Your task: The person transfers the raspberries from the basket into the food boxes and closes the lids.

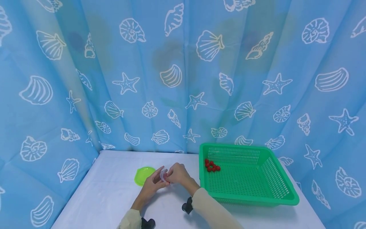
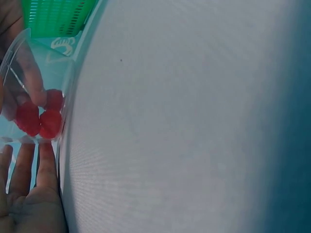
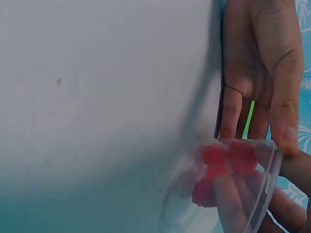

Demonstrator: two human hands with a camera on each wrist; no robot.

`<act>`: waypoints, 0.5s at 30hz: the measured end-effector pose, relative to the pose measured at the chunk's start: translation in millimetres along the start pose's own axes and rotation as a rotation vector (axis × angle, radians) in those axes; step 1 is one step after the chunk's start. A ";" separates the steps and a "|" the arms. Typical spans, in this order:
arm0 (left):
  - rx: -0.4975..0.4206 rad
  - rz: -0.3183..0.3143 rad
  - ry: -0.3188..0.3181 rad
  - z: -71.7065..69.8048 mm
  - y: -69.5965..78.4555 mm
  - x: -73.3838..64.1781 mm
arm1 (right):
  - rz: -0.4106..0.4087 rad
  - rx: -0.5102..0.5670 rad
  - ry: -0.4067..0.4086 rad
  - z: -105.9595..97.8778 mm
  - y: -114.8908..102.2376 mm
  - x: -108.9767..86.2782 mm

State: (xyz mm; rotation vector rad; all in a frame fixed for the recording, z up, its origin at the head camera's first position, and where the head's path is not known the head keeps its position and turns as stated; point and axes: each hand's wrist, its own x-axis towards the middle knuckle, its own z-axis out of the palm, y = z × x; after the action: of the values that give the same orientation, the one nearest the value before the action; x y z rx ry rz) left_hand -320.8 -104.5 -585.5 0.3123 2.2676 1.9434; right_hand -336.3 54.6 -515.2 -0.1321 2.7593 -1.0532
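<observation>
Raspberries (image 2: 50, 124), at least three of them, lie in a clear plastic cup (image 1: 163, 174) to the left of the green basket (image 1: 243, 183), well clear of its wall. More raspberries sit inside the basket, bunched on its floor by the left wall, towards the far corner. The left hand (image 1: 151, 187), on the side of the cup away from the basket, grasps the cup, its thumb at the rim and its fingers spread against the outside. The right hand (image 1: 179, 174), on the basket's side of the cup, reaches its fingers into the mouth and touches the raspberries; whether it pinches one I cannot tell. The cup is tilted, its mouth turned towards the right hand.

Farther left of the basket, beyond the left hand, a lime-green disc (image 1: 144, 175) with a small tab lies flat on the white table (image 1: 94, 197). Both arms wear pale sleeves (image 1: 214, 208), and a black wrist camera (image 1: 187, 205) shows at the right wrist, left of the basket. Behind the basket hangs a blue curtain (image 1: 171, 108) with white shells and starfish.
</observation>
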 end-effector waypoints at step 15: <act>0.027 0.009 0.006 -0.4 -10.4 4.3 | -0.096 0.101 0.101 -93.0 2.8 6.1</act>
State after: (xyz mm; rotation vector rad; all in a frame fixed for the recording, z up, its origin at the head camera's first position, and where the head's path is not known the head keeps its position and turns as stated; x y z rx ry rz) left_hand -325.8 -105.3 -595.6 0.3203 2.3021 1.9221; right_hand -361.2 116.3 -449.9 -0.2041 2.8066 -1.2537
